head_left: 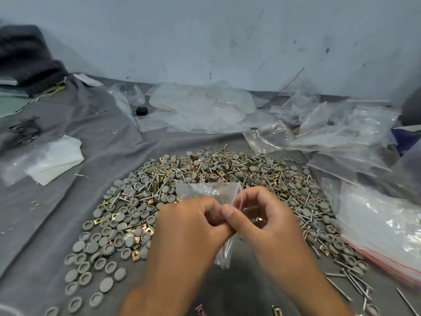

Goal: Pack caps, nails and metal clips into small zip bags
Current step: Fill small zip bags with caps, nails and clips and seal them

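Head view: both forearms enter from 6 o'clock and are cut off by the lower frame edge. The left hand (193, 226) and right hand (264, 215) meet at frame centre, fingers curled, jointly pinching a small zip bag (206, 190). The bag is clear, so its outline is hard to trace: the upper part fans out toward 12 o'clock above the knuckles, and a lower corner with a red zip line hangs toward 6 o'clock beneath the hands. Its long axis runs roughly 12 to 6 o'clock. Contents of the bag cannot be made out. The hands cover the middle of the bag and part of the pile behind it.

Beneath and around the hands, a mixed pile lies on a grey cloth (57, 213): grey caps (107, 247), nails (346, 277) and brass-coloured metal clips (136, 254). Caps dominate toward 8 o'clock; loose nails trail toward 4 o'clock, pointing in assorted directions.

A stack of zip bags (382, 233) sits at 3 o'clock, blurred at its edge. Loose clear bags (205, 108) lie at 12 o'clock against the wall (205, 37).
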{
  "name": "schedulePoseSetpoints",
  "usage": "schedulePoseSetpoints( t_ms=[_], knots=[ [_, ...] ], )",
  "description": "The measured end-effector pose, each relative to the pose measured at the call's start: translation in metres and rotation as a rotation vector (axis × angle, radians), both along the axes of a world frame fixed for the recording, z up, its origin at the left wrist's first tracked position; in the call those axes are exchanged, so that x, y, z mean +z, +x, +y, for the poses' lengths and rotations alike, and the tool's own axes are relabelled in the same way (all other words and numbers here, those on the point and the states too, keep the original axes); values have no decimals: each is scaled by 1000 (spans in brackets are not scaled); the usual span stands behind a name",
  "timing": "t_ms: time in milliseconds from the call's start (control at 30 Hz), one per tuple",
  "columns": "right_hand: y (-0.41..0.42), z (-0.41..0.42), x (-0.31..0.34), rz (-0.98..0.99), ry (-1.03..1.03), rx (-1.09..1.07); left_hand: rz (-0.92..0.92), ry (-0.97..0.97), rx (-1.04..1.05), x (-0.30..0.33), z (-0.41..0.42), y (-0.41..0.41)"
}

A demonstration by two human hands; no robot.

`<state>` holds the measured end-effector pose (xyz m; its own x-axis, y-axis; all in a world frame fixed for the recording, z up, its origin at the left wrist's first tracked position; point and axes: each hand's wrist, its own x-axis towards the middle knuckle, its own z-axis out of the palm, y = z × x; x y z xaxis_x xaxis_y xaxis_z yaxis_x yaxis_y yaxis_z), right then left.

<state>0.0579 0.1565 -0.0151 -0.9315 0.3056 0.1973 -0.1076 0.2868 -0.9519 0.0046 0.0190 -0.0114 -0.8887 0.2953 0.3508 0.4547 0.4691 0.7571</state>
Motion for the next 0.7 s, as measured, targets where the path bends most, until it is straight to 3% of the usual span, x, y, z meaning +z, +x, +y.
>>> schedulePoseSetpoints(
  t_ms=[167, 333, 533, 700],
  knots=[
    [-3, 15, -2, -99, -179, 97, -98, 34, -116, 1, 0, 0],
    [2, 34, -7, -283, -28, 12, -83, -7, -103, 9, -10, -6],
    [2, 35, -11, -419, 220, 28, 91, -289, -114, 2, -17, -13],
    [-4, 41, -6, -453, -14, 169, 127, -336, -18, -7, -16, -15]
  ],
)
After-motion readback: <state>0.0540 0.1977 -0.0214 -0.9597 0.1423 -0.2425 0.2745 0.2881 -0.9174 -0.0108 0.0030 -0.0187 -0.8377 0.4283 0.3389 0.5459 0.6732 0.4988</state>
